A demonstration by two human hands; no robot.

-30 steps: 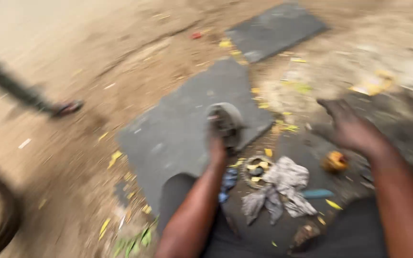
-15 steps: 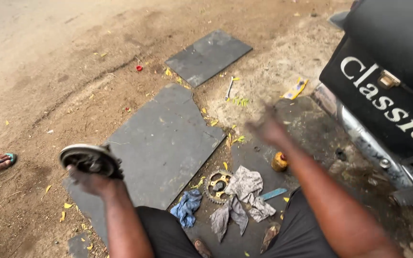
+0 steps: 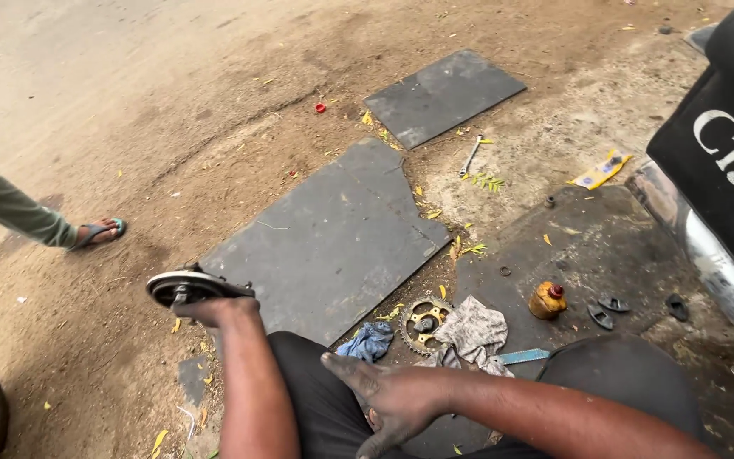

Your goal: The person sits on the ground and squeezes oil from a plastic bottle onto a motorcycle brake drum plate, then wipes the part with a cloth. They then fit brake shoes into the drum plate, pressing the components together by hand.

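The left hand (image 3: pixel 214 310) has its fingers clamped on a round, dark metal hub plate (image 3: pixel 182 287), held flat and out to the side over the bare dirt ground (image 3: pixel 129 127), probably so it stays clear of the grit. The right hand (image 3: pixel 388 399) rests on the person's knee, fingers spread apart and holding nothing. Just beyond those fingers lie a toothed sprocket (image 3: pixel 422 323), a grey rag (image 3: pixel 476 330) and a blue rag (image 3: pixel 369 340). Farther right stands a small amber bottle (image 3: pixel 547 301), its red cap on, contents hidden.

Dirt ground (image 3: pixel 129 102): two grey stone slabs (image 3: pixel 333 242), sprocket (image 3: pixel 422 323) beside grey rag (image 3: pixel 476 331), blue rag (image 3: pixel 369 342), spanner (image 3: pixel 471 155) far right.
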